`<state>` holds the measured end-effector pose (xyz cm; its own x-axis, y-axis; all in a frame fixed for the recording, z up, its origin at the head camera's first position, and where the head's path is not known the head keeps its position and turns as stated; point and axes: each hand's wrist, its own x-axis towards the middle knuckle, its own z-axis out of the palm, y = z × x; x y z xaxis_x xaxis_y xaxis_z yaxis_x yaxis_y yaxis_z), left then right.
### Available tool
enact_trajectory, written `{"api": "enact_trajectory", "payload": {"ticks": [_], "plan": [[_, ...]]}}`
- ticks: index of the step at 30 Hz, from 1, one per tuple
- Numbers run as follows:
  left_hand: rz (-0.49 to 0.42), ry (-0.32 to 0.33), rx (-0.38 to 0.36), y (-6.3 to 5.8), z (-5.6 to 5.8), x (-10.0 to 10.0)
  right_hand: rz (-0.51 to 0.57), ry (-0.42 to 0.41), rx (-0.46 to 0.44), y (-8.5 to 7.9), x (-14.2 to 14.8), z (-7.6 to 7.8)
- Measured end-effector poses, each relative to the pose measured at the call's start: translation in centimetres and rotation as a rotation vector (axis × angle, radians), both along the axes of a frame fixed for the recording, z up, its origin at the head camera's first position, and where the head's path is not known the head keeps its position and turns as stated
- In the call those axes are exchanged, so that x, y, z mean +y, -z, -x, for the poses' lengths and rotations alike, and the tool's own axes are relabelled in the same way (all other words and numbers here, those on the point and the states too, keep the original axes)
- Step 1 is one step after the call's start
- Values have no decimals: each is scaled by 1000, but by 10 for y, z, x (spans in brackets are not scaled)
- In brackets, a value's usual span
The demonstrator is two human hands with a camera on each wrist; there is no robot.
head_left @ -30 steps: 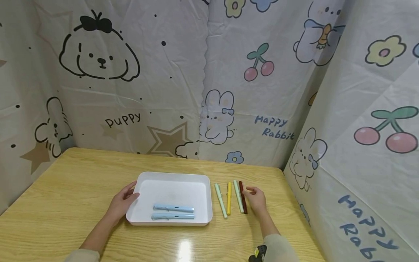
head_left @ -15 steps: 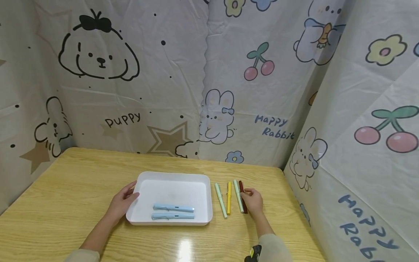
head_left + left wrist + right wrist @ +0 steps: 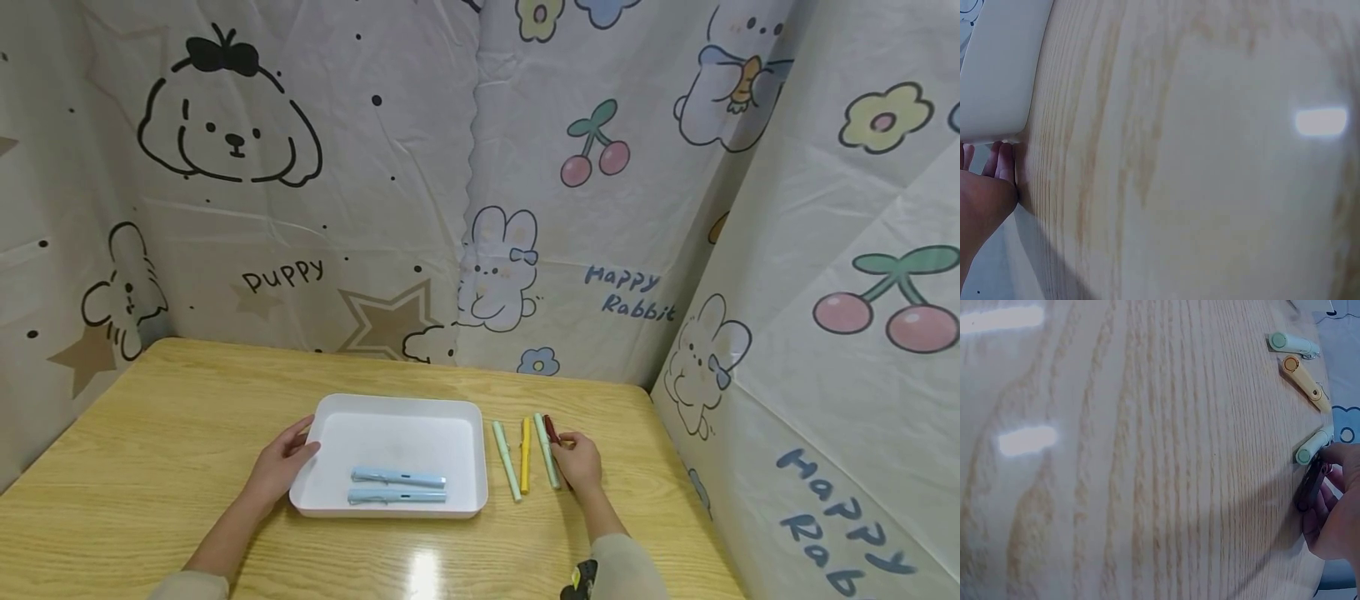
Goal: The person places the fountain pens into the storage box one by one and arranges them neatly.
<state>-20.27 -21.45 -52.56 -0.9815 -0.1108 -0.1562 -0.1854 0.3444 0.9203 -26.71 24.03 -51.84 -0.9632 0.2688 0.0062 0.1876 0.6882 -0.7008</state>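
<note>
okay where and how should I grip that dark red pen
Probably pinch the dark red pen mid-barrel, from above and the right: it is slender, and a light green pen lies close along its left side. The right hand grips it from the right.

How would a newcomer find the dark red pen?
On the wooden table, look right of the white tray. The dark red pen is rightmost, held by the right hand. Its neighbours, two light green pens and a yellow pen, are paler.
</note>
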Motion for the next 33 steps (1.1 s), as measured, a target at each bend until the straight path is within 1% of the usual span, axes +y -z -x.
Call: {"api": "enact_trajectory", "payload": {"ticks": [7,13,16,23,27,31,33], "plan": [[-4,-6,3,2,0,0,-42,8,-18,-1,-2,3],[-19,2,-8,0,-2,0,-39,32,-40,-7,-3,0],[-17,1,-4,-1,-2,0,-39,27,-34,-7,-2,0],[-14,-2,6,-1,0,0,0,2,-11,-7,3,-1],[-19,-2,3,0,0,0,13,-14,13,-10,4,-4],[-23,0,1,0,0,0,41,-16,4,-12,6,-4],[-22,0,0,0,0,0,33,-19,6,-12,8,-2]]}}
